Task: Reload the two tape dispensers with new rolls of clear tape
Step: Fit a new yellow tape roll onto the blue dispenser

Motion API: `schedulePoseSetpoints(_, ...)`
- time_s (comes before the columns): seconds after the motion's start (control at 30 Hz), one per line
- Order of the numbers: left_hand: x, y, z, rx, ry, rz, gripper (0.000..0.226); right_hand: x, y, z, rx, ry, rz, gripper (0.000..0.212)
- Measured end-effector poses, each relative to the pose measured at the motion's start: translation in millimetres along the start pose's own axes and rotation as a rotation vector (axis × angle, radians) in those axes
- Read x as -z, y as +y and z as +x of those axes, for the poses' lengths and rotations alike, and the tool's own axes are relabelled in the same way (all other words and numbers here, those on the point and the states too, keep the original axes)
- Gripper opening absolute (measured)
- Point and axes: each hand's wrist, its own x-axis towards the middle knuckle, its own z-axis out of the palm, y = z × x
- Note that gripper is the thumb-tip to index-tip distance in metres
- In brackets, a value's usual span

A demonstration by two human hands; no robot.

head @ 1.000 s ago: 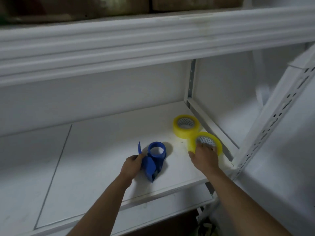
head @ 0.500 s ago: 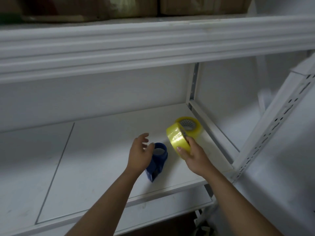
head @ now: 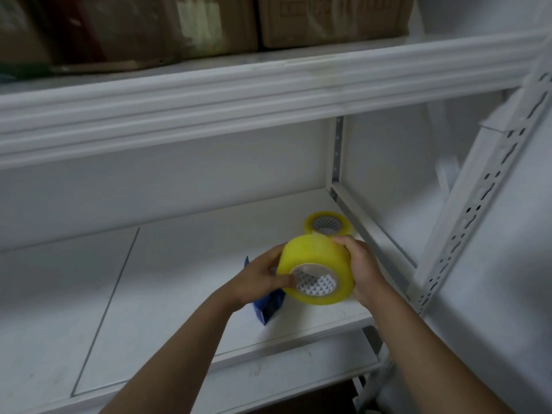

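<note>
Now both hands are on one roll of yellowish clear tape (head: 316, 271), lifted off the white shelf (head: 179, 264) and held in front of the person, its open core facing the camera. A second ago the right hand (head: 363, 271) was only picking this roll up from the shelf edge while the left hand (head: 257, 280) rested on the blue tape dispenser (head: 267, 307). Since then the left hand has let go of the dispenser and come across; its fingers curl round the roll's left side, thumb near the core, while the right hand wraps the right side.

The dispenser lies on the shelf just below and behind the left hand, mostly hidden. A second tape roll (head: 327, 224) sits flat further back, near the shelf's right rail. Only one dispenser shows. Probably the person is hunting for the tape's free end before loading; nothing is reloaded yet.
</note>
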Motion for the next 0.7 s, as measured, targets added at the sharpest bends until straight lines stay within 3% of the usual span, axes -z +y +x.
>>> schedulePoseSetpoints(0.17,-1,15,-1,0.009,-0.071,-0.224,0.051,5,-4,2,-0.031,-0.088,0.143,0.028)
schedulePoseSetpoints(0.3,-1,19,1,0.005,-0.088,-0.251,0.063,6,-4,4,-0.03,-0.11,0.205,0.033)
schedulePoseSetpoints(0.4,-5,30,-2,-0.02,-0.009,-0.183,0.057,5,-5,10,-0.02,-0.05,0.162,0.028)
schedulePoseSetpoints(0.53,-9,44,-2,-0.14,0.18,0.187,0.047,5,-2,23,-0.029,0.051,0.066,0.027)
schedulePoseSetpoints(0.7,-9,20,7,-0.39,0.361,0.914,0.074,3,-4,22,-0.179,0.005,-0.019,0.042)
